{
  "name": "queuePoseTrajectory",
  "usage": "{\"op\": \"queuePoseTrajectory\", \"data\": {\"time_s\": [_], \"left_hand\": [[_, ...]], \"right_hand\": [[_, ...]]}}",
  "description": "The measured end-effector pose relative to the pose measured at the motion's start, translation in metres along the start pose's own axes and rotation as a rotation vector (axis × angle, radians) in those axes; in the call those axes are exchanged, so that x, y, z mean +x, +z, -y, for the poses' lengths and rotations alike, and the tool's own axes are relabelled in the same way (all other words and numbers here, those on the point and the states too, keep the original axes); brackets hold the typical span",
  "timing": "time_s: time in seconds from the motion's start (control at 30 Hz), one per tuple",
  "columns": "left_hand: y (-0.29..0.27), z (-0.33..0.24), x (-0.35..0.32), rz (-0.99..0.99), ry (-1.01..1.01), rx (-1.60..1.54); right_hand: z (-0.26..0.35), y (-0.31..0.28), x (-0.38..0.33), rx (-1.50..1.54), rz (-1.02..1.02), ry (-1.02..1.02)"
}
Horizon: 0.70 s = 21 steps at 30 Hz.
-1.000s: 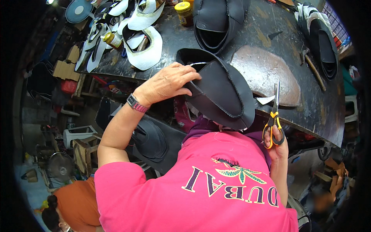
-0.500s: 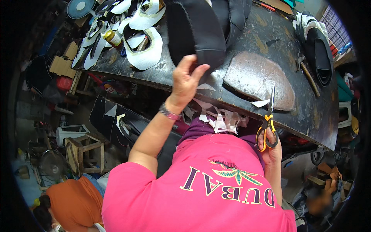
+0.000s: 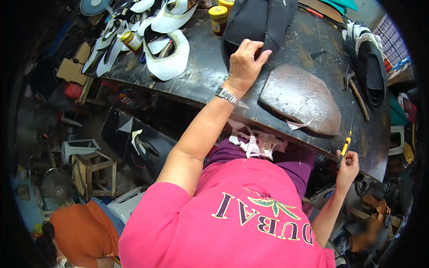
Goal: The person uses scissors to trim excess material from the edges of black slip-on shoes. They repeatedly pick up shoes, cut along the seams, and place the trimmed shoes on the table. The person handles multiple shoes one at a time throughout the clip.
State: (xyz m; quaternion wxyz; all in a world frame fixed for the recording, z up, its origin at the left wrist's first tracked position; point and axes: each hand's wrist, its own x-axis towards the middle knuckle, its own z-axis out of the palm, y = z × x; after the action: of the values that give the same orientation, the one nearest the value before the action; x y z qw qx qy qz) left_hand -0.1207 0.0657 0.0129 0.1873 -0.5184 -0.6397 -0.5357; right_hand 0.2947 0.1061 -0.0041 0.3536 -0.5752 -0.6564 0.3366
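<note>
My left hand point(image 3: 243, 62) reaches across the dark worktable point(image 3: 205, 85) and presses its fingers on a large black cut piece of material point(image 3: 257, 20) lying flat at the far side. On that wrist is a metal watch point(image 3: 226, 95). Down at the table's near edge, my right hand point(image 3: 347, 169) grips scissors with yellow-orange handles point(image 3: 343, 148), blades pointing up along the edge. White paper-like scraps point(image 3: 252, 144) lie on my lap below the table.
A flat rounded stone slab point(image 3: 299, 99) sits between my hands. White cut shapes point(image 3: 167, 67), a yellow bottle point(image 3: 131, 40) and jars point(image 3: 218, 18) lie far left. Stacked black pieces point(image 3: 370, 71) and a wooden-handled tool point(image 3: 358, 99) lie right. A person in orange point(image 3: 82, 232) and a wooden stool point(image 3: 94, 174) are lower left.
My left hand lifted the black piece from the near table edge and laid it flat at the far side. My right hand kept the scissors by the table's edge.
</note>
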Motion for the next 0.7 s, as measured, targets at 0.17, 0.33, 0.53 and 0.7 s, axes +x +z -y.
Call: {"op": "queuePoseTrajectory", "data": {"time_s": [0.17, 0.33, 0.53, 0.7], "left_hand": [[0.0, -0.006, -0.001, 0.019, -0.054, 0.136], [-0.006, -0.005, 0.005, 0.078, 0.18, 0.395], [-0.026, 0.037, 0.032, 0.229, 0.184, 0.401], [-0.027, 0.057, 0.03, 0.257, 0.097, 0.218]], "right_hand": [[-0.024, -0.044, 0.051, -0.596, -0.11, -0.051], [-0.026, -0.049, 0.084, -0.621, -0.035, -0.055], [0.006, -0.05, 0.107, -0.699, 0.237, -0.136], [0.021, -0.039, 0.168, -0.685, 0.007, -0.37]]}}
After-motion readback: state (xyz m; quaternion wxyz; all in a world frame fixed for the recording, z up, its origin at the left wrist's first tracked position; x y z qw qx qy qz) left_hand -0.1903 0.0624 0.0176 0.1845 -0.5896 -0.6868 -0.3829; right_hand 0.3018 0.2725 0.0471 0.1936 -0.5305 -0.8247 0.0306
